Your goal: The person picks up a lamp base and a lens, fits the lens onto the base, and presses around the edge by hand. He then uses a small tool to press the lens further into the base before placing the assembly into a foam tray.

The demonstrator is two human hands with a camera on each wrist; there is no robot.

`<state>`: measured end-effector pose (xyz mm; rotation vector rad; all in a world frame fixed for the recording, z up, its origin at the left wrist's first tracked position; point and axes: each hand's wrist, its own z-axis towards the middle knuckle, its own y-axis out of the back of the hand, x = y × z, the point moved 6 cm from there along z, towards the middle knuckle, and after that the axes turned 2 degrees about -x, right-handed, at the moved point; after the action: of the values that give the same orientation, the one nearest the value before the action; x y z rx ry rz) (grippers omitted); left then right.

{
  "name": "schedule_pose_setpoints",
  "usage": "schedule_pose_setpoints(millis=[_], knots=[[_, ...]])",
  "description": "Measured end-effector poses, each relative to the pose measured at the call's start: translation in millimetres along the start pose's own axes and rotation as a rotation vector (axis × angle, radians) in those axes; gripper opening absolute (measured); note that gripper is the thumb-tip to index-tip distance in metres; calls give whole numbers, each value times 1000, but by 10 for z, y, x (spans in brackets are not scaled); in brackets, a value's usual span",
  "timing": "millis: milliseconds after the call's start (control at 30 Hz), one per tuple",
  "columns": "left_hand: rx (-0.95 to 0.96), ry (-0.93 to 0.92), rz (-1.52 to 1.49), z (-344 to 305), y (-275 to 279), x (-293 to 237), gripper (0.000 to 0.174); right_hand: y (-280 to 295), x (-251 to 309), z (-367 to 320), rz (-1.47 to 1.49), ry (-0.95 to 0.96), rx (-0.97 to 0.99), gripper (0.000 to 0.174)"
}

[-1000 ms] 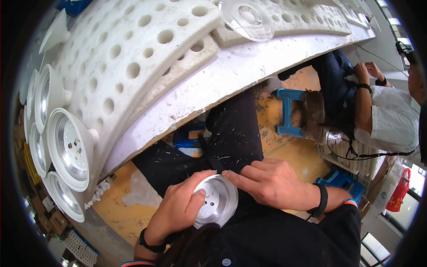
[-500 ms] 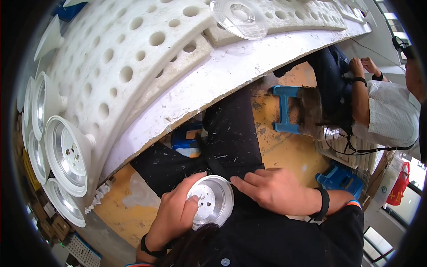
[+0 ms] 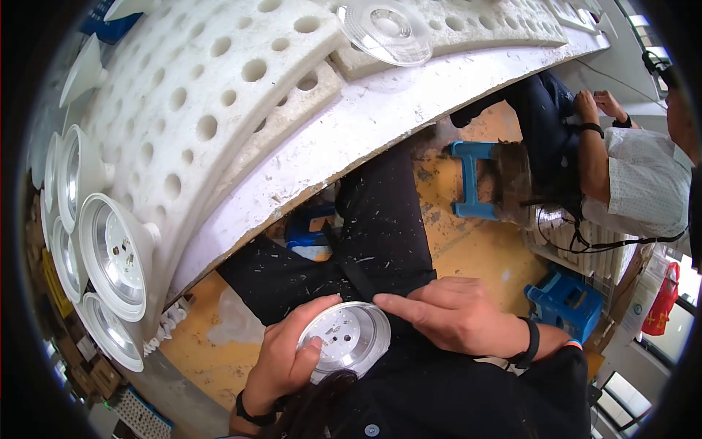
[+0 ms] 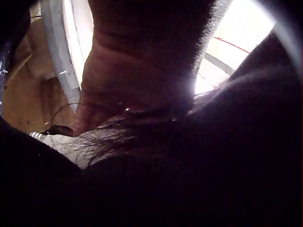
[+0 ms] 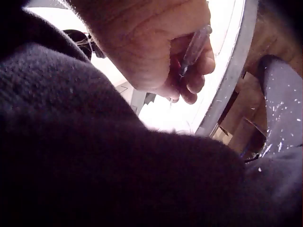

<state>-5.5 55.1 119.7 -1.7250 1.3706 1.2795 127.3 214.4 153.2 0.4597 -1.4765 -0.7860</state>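
Note:
In the head view the left hand (image 3: 285,351) grips a white lamp cup (image 3: 349,338) by its side, thumb over the rim. The cup's open face is up, showing a round board with small dark parts. At the far rim, the right index fingertip touches or nearly touches the edge; the rest of the right hand (image 3: 472,318) is to the right. The right wrist view shows the right hand (image 5: 147,42) with fingers curled round a slim clear-handled tool (image 5: 195,51). Dark and close, the left wrist view shows part of the left hand (image 4: 137,61).
Holed white foam boards (image 3: 241,88) lie on the white table (image 3: 365,110), with a clear round disc (image 3: 385,29) on them. Several lamp cups (image 3: 117,256) stand at the left. A seated person (image 3: 636,175), a blue stool (image 3: 472,179) and another blue stool (image 3: 567,300) are at the right.
The lamp cup has dropped slightly lower in view and tilted in the left hand. The right index finger has straightened along the far rim.

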Motion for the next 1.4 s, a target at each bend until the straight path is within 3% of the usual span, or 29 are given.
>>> schedule_pose_setpoints(millis=[600, 667, 833, 1067, 1233, 1400], knots=[[100, -5, 61, 123, -67, -105, 50, -253, 72, 173, 50, 99, 101, 56], [128, -21, 60, 117, -76, -103, 49, -282, 77, 199, 286, 196, -77, 59], [63, 31, 13, 108, -35, -5, 48, -191, -151, 120, 372, -96, -101, 45], [60, 23, 12, 163, -17, -5, 45, -228, -153, 107, 322, -123, -61, 48], [118, 185, -24, 288, 73, 68, 36, -300, -184, 156, 255, -113, 3, 45], [20, 91, 51, 282, 61, -10, 30, -424, -507, 179, 204, -224, -25, 47]])
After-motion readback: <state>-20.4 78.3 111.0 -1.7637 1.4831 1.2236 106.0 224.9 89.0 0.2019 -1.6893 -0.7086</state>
